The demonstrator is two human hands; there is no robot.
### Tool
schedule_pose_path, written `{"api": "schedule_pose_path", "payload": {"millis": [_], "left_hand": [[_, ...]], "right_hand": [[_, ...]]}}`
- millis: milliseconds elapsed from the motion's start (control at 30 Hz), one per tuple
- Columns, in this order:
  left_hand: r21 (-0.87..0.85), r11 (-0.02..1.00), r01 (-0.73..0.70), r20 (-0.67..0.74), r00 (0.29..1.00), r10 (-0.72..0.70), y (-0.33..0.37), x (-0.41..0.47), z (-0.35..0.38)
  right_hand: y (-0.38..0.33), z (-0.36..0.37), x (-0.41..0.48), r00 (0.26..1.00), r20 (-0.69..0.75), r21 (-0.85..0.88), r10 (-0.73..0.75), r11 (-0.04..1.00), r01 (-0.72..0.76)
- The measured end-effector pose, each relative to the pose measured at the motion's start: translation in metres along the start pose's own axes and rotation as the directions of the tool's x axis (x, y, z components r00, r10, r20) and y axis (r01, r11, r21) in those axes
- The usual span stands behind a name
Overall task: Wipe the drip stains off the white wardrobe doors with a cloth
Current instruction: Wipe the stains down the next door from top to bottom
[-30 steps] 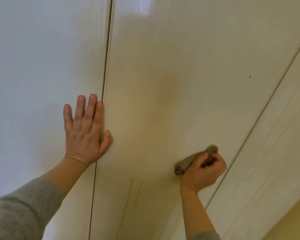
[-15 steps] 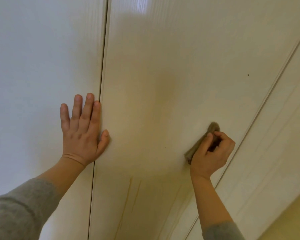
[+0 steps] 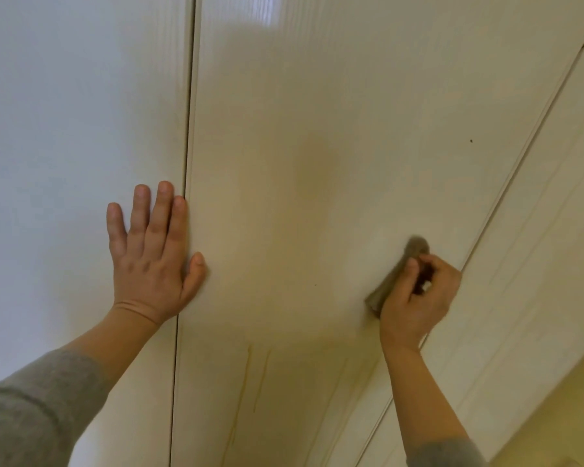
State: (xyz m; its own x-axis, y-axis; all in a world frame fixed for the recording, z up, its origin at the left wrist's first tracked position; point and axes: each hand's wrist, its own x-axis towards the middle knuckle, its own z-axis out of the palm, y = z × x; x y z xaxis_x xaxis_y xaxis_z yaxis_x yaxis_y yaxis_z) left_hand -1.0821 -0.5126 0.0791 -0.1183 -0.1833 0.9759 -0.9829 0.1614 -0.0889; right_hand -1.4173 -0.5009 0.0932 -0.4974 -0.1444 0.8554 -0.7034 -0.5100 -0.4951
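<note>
While the right hand (image 3: 415, 298) was curled tight around a bunched brown cloth (image 3: 397, 276), it pressed the wad against the middle wardrobe door (image 3: 317, 112), with one end of the cloth sticking out past the fingertips toward the top and the other poking out low at the thumb side. The cloth's outline was blurred. The hand sat close to the door's right edge, where a thin dark seam (image 3: 520, 156) ran on a slant; beyond it lay a right panel (image 3: 547, 264) with faint ridged lines. To the left of the cloth a wide stretch of glossy, smooth door stood bare, broken only by a soft yellowish smudge (image 3: 314, 170) higher up and a tiny dark speck (image 3: 471, 140) to the upper right.

The left hand (image 3: 152, 254) held nothing: it lay flat, fingers spread and straight, on the left door (image 3: 64, 112), its forefinger along the vertical gap (image 3: 188, 129) and its thumb crossing onto the middle door. Grey knit sleeves (image 3: 31, 409) covered both forearms short of the wrists.

Below and between the hands, two thin yellow-brown drip stains (image 3: 245, 389) ran down the middle door, well apart from the cloth, with fainter streaks nearer the right wrist.
</note>
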Motion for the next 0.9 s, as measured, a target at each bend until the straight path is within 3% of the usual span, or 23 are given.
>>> {"api": "schedule_pose_path", "payload": {"millis": [67,100,167,267,433,700,900], "left_hand": [[-0.002,1.000,-0.001,0.002,1.000,0.001,0.000,0.000,0.000],[-0.004,1.000,-0.001,0.005,1.000,0.001,0.000,0.000,0.000],[-0.005,1.000,-0.002,0.003,1.000,0.002,0.000,0.000,0.000],[-0.006,1.000,0.000,0.000,1.000,0.000,0.000,0.000,0.001],[-0.016,1.000,0.004,0.017,1.000,-0.004,0.000,0.001,-0.001],[-0.086,0.996,0.025,0.044,0.999,-0.021,0.001,0.002,-0.009],[-0.208,0.976,0.070,0.092,0.994,-0.052,0.013,-0.039,-0.020]], "right_hand": [[0.000,0.007,0.008,0.992,0.026,-0.048,-0.122,0.991,0.123],[0.007,0.009,0.008,0.994,0.002,-0.070,-0.105,0.992,0.105],[0.025,0.008,0.000,0.992,-0.117,-0.097,0.048,0.993,-0.060],[0.046,-0.002,-0.013,0.923,-0.241,-0.073,0.299,0.943,-0.324],[0.049,-0.023,-0.021,0.861,-0.183,-0.037,0.474,0.872,-0.488],[0.002,-0.037,-0.080,0.943,0.041,0.037,0.330,0.943,-0.332],[-0.024,-0.031,-0.115,0.959,0.203,0.062,0.197,0.975,-0.213]]}}
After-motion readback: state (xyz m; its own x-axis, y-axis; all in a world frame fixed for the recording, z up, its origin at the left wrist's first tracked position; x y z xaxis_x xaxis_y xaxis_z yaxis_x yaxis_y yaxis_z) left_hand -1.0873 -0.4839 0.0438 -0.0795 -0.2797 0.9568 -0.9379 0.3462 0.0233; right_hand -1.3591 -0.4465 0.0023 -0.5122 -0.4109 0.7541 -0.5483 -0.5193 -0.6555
